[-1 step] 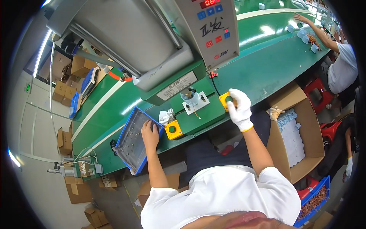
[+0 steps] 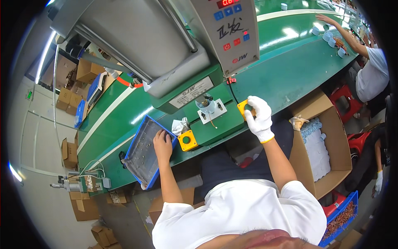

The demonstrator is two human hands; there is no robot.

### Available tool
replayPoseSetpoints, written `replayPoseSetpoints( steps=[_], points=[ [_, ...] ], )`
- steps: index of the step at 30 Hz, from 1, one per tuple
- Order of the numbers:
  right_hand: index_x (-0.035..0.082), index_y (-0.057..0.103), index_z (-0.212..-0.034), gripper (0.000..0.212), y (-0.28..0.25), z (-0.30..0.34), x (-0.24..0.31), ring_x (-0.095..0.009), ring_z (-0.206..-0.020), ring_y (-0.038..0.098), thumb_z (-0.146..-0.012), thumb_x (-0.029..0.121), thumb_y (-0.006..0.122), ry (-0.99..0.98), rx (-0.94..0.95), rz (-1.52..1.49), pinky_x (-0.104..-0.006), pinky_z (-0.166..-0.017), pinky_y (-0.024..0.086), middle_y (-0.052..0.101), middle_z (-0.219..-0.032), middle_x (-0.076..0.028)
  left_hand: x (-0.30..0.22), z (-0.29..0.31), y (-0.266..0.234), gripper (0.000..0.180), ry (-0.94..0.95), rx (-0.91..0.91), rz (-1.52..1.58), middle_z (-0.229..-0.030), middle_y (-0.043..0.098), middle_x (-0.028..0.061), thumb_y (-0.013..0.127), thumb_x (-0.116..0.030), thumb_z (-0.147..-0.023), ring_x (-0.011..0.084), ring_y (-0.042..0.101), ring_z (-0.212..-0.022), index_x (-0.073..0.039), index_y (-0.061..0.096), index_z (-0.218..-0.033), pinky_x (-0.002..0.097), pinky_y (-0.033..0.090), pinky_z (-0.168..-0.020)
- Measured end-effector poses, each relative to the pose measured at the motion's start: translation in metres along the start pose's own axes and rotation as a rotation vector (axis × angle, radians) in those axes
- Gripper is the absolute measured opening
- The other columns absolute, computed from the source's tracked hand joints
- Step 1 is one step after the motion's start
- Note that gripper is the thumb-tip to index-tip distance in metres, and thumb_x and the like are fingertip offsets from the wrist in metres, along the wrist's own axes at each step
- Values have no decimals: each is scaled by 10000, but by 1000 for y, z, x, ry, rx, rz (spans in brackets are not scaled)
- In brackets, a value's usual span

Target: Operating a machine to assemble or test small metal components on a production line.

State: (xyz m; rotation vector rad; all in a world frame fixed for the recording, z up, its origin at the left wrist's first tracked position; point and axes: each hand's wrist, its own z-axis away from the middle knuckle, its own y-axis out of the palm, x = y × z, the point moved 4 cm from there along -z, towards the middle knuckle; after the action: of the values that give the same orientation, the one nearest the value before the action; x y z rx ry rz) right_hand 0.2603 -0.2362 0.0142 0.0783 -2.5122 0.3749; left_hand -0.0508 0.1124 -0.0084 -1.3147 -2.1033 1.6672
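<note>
My bare left hand [image 2: 163,143] reaches over the right side of a blue-rimmed tray [image 2: 137,166]. Its fingers are bent and slightly apart among small metal pieces; nothing held can be made out. My right hand [image 2: 261,120], in a white glove, rests at a yellow button box [image 2: 241,108], thumb and fingers apart around its dark green button. Between my hands stands a press [image 2: 182,89] with its rod over a pale blue round cup [image 2: 210,111]. The cup sits on a white fixture plate [image 2: 219,113], and a thin wire hangs from its front.
Left of the fixture are a second yellow button box [image 2: 187,141] and crumpled white wrapping [image 2: 180,125]. A cardboard box [image 2: 344,166] of pale blue and white parts stands at my right. Beyond it, a co-worker [image 2: 373,70] reaches over the green belt [image 2: 286,79]. A blue crate [image 2: 352,211] holds reddish-brown pieces.
</note>
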Motion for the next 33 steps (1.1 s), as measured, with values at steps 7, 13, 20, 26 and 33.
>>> replayPoseSetpoints(
  steps=[7, 13, 20, 26, 33],
  points=[
    [26, 703, -1211, 375, -8, 7, -14, -400, -1157, 713, -841, 45, 765, 34, 4, 6, -462, -1027, 575, 745, -1246, -205, 1, -17, 11, 190, -76, 207, 215, -1110, 745, 179, 794, -98, -876, 373, 736, -1017, 10, 815, -1030, 436, 586, -925],
    [47, 731, -1172, 350, 0, 11, -11, -413, -1141, 732, -827, 89, 769, -12, -9, 59, -485, -1021, 587, 766, -1215, -195, 17, -15, 3, 138, -50, 224, 252, -915, 721, 175, 802, -25, -855, 312, 748, -821, 41, 774, -973, 392, 581, -781],
    [38, 737, -1175, 335, -4, 10, -4, -396, -1133, 734, -845, 78, 771, 46, -29, 21, -449, -1008, 592, 767, -1212, -198, -1, -13, 7, 132, -24, 144, 249, -913, 721, 188, 802, -24, -867, 319, 740, -815, 45, 760, -971, 400, 577, -786],
    [-12, 709, -1271, 410, 11, 4, -46, -294, -1182, 733, -927, 186, 811, 635, -82, -489, -431, -1035, 574, 762, -1247, -170, -3, -16, 9, 148, 20, 131, 273, -919, 725, 191, 805, -75, -884, 349, 743, -863, 32, 767, -979, 411, 574, -811],
    [-6, 531, -1496, 853, 81, -56, 105, -418, -1249, 685, -786, 278, 908, 390, 171, -132, -482, -1073, 544, 690, -1345, -264, -5, -14, 3, 153, -1, 146, 275, -986, 754, 183, 788, -114, -911, 359, 753, -922, -1, 790, -1013, 434, 577, -839]
  ],
)
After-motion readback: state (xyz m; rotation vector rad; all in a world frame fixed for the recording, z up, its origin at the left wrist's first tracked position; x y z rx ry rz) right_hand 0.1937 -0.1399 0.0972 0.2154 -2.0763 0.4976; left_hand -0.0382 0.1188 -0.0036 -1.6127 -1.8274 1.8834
